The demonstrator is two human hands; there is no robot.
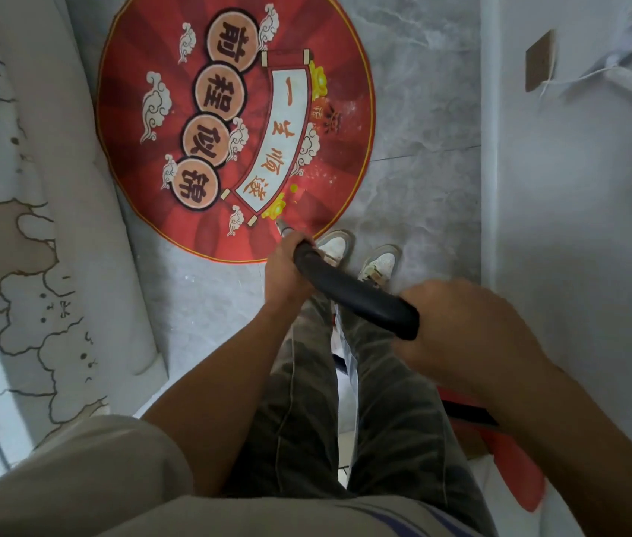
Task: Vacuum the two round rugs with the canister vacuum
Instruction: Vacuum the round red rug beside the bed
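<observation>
Risk, rug: the thin round red printed rug (229, 122) could bunch or get sucked up at its near edge if the wand is pulled toward the feet. Nothing visible pins it to the grey tile floor (415, 180).
Risk, coverage: the pale specks (330, 110) on the rug's right side are likely to be missed if strokes stay at the near rim.
Risk, feet: the white sneakers (357, 253) stand at the rug's rim, so the wand could knock them.
Left hand (287, 269): fingers wrapped round the front end of the black curved vacuum handle (357, 296).
Right hand (465, 331): blurred, fingers curled round the handle's rear end.
Wand: the silver metal wand (281, 226) pokes out just past the left hand, heavily foreshortened. The nozzle head is not visible.
Rug vs hands: the rug lies ahead of and below both hands. The left hand is over the near rim; the right hand is well back, above the legs.
Second rug: not identifiable. The red shape (500, 439) behind the right forearm could be the canister or a rug; cannot tell.
Stage: probably working on the first rug.
</observation>
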